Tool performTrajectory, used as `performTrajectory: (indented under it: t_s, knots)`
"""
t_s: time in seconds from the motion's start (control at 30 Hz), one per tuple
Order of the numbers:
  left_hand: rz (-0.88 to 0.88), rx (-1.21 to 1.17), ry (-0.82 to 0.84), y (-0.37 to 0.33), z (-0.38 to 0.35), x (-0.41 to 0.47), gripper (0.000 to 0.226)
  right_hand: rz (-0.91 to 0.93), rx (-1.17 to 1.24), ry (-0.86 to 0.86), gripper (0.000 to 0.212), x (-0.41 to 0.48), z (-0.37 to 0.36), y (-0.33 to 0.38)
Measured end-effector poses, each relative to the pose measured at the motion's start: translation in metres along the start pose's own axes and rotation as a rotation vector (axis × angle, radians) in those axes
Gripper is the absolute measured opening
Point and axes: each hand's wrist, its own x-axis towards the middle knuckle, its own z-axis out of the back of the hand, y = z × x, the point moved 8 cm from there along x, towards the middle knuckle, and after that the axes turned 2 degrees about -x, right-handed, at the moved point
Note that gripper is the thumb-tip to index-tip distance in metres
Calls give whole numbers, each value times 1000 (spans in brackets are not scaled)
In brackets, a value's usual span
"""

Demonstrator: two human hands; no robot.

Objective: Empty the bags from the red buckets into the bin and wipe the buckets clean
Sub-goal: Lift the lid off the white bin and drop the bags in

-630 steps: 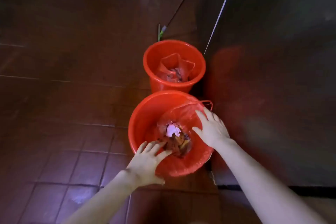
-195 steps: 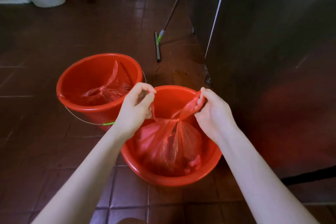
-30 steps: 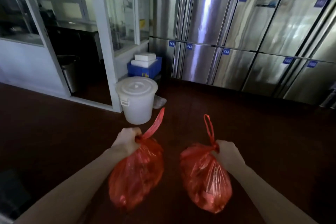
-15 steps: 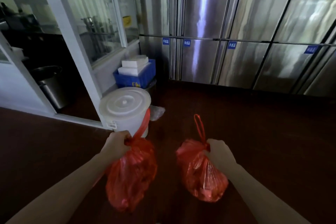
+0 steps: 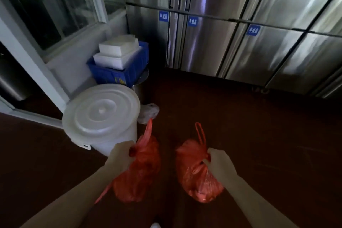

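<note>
My left hand (image 5: 121, 157) grips the gathered neck of a full red plastic bag (image 5: 138, 174) that hangs below it. My right hand (image 5: 220, 164) holds a second red bag (image 5: 194, 176) by its neck, its loop handle sticking up. Both bags hang above the dark floor. A white round bin (image 5: 100, 116) with its lid closed stands just ahead and to the left of my left hand. The red buckets are out of view.
A blue crate (image 5: 118, 74) with white foam boxes (image 5: 118, 52) sits behind the bin, on a metal container. Steel fridge doors (image 5: 240, 42) line the back wall. A white-framed glass partition (image 5: 55, 15) stands at left. A crumpled clear bag (image 5: 149, 113) lies by the bin.
I have walked closer to the white bin, which now looms larger and nearer to my left hand. Both hands keep hold of their bags.
</note>
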Motion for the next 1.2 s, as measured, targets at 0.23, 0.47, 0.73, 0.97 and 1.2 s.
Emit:
performTrajectory:
  t_s: [0.23,0.47,0.73,0.97,1.2]
  knots:
    - [68,-6,-46,30,-29,155,15,-51,36,4,11,172,-21,11]
    - [152,-82,35,86,-110,300,8,-113,102,154,14,338,-115,4]
    - [427,-37,184,209,-250,420,27,-221,130,266,17,490,-263,-33]
    - [430,13,289,285,-355,482,26,-321,106,295,11,572,-387,-64]
    - [448,48,283,330,-403,504,34,-323,104,341,12,610,-457,-80]
